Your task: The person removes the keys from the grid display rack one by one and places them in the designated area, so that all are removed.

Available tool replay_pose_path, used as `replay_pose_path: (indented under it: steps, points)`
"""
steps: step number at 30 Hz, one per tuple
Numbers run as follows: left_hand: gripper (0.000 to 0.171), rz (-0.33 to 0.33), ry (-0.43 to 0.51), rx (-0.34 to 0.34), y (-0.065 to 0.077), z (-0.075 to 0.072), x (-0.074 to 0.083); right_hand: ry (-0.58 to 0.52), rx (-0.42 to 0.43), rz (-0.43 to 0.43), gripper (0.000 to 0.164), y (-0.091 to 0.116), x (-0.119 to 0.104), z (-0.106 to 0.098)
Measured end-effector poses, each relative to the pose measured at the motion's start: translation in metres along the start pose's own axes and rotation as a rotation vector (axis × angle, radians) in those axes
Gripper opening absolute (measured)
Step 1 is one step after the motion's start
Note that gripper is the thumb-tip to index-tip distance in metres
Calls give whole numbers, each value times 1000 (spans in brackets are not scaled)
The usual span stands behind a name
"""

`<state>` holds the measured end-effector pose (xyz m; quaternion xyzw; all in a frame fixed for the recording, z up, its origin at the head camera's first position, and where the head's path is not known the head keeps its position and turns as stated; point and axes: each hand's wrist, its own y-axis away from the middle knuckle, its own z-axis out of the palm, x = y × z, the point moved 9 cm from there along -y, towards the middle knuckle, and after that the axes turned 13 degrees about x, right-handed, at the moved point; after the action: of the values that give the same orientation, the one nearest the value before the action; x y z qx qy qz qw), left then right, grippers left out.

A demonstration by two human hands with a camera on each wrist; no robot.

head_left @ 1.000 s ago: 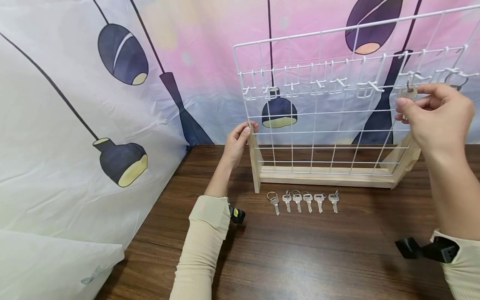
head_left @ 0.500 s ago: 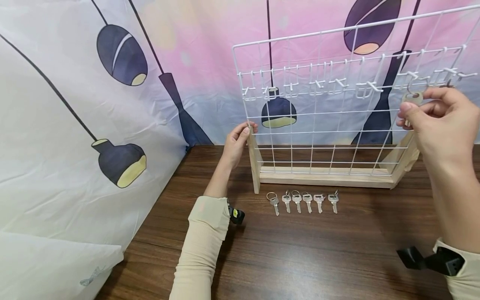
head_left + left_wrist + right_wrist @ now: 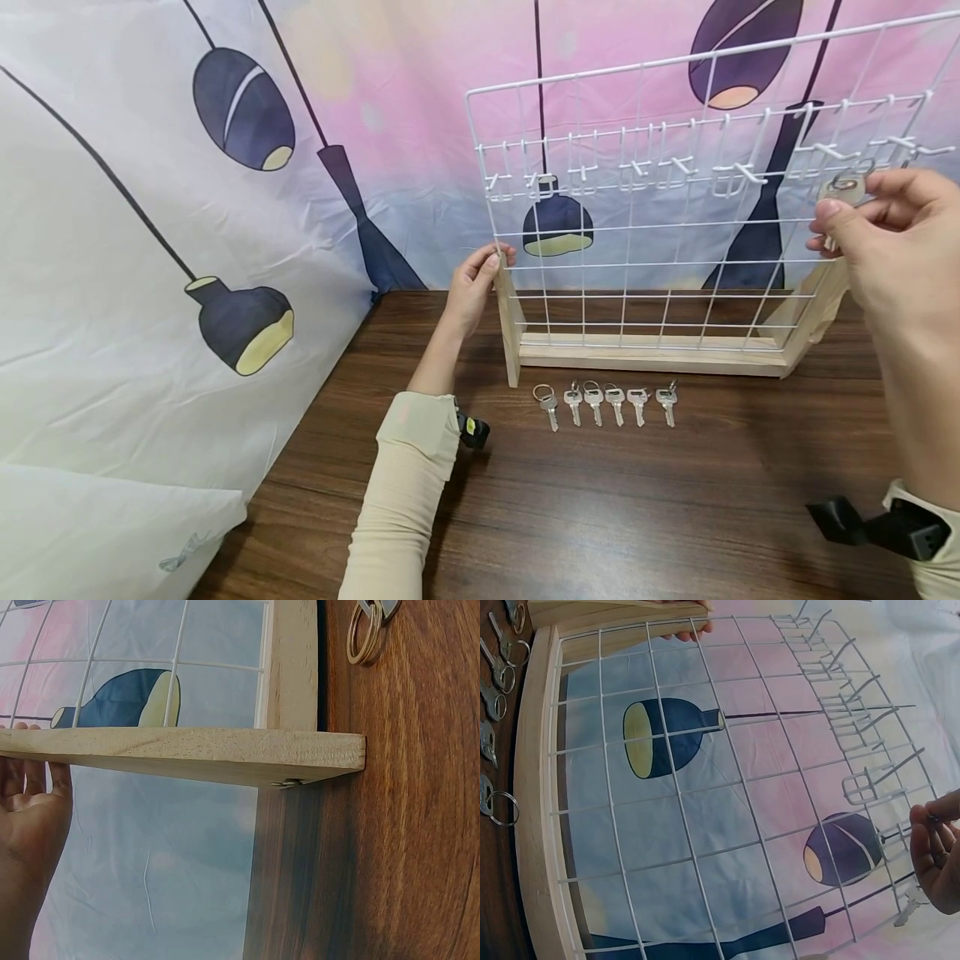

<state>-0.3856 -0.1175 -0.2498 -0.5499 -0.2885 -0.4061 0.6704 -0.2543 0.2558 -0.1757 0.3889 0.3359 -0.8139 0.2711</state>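
A white wire grid rack (image 3: 592, 79) with a row of hooks (image 3: 738, 171) stands on a wooden base (image 3: 652, 357) on the brown table. My left hand (image 3: 491, 254) grips the rack's left wooden post (image 3: 187, 746). My right hand (image 3: 832, 217) is raised at the rack's right end. It pinches a silver key (image 3: 846, 188) with a ring, just below the rightmost hooks. In the right wrist view the key (image 3: 907, 911) hangs below my fingers (image 3: 937, 847). Several more keys (image 3: 607, 404) lie in a row on the table in front of the rack.
A printed curtain (image 3: 225, 208) with lamp shapes hangs behind the rack and drapes down at the left. The dark wooden table (image 3: 637, 517) stretches toward me. A key ring (image 3: 350, 646) lies close to the post's foot.
My right hand has carried the key a little to the right along the hook row. The left hand has stayed on the post.
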Motion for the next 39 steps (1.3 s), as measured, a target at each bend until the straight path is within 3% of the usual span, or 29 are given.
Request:
replay_pose_path:
  steps: [12, 19, 25, 29, 39]
  points:
    - [28, 4, 4, -11, -1, 0, -1, -27, -46, -36, 26, 7, -2, 3]
    - [29, -1, 13, -13, -1, 0, -1, 284, -38, -103, 24, 13, -1, -2]
    - [30, 4, 10, -12, -1, 0, -2, 373, -47, -103, 24, 20, 10, -9]
    - [29, 5, 2, -4, -2, -2, -3, 534, -73, -113, 22, 24, 23, -14]
    - [30, 0, 1, -2, -1, -2, -2, 810, -180, -161, 17, 30, 53, -27]
